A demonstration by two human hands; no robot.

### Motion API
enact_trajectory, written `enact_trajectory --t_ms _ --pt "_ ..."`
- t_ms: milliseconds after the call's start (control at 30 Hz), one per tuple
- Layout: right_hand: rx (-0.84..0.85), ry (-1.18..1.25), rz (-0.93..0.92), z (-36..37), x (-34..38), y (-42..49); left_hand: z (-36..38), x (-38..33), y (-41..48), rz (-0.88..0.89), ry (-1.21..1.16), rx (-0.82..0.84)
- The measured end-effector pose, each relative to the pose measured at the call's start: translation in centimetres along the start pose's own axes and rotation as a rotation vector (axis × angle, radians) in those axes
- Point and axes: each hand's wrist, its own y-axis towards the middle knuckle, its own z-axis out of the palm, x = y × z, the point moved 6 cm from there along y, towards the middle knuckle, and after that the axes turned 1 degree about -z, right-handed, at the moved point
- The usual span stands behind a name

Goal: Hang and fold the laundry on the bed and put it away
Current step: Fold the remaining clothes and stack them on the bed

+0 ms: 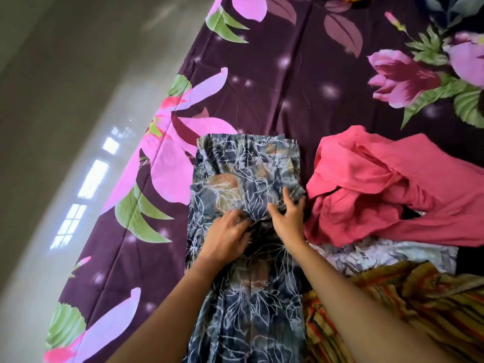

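Floral garment [246, 163] in blue-grey lies lengthwise on the bed [288, 87]. Its long axis runs straight away from the person, from the near end under the forearms out to the gathered waistband [246, 140] just beyond the fingertips. Both hands sit side by side at about the middle of that length, so cloth stretches both ahead of them and back towards the body. The left hand [227, 238] has its fingers bent into a bunched ridge of the fabric and seems to pinch it. The right hand [286, 220] lies flatter, with fingers spread and fairly straight, pressing the cloth close to its right edge. The ridge between the hands runs across the garment, which I take to be the line for the coming fold. The far portion would then come back over it, or the near one go forward, and neither hand is clearly better placed. A crumpled pink garment [379, 184] lies just beside the right hand's outer side, close enough to catch. A striped cloth [392, 305] lies under the right forearm.
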Motion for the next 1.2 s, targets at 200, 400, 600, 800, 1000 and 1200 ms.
enact_trajectory --t_ms 200,400,600,800,1000,1200 --pt "-0.187 -0.426 -0.401 0.0 -0.4 -2.2 1.8 0.4 -3.4 -0.15 0.032 0.088" --pt "0.275 -0.755 -0.371 1.9 -3.2 -4.1 3.2 -0.5 -7.0 -0.163 0.125 0.251" --pt "0.337 -0.785 -0.388 0.8 -6.7 -11.0 2.5 -4.1 -13.1 -0.127 0.203 0.255" --pt "0.49 -0.811 -0.398 1.4 -12.5 -20.0 2.2 -8.1 -20.9 0.026 0.179 0.37" --pt "0.547 -0.862 -0.59 2.4 -15.9 -27.9 2.8 -10.1 -28.1 0.04 0.051 0.454" --pt "0.516 -1.107 -0.61 2.8 -19.2 -29.2 4.2 -9.5 -30.4 -0.044 0.172 0.568"
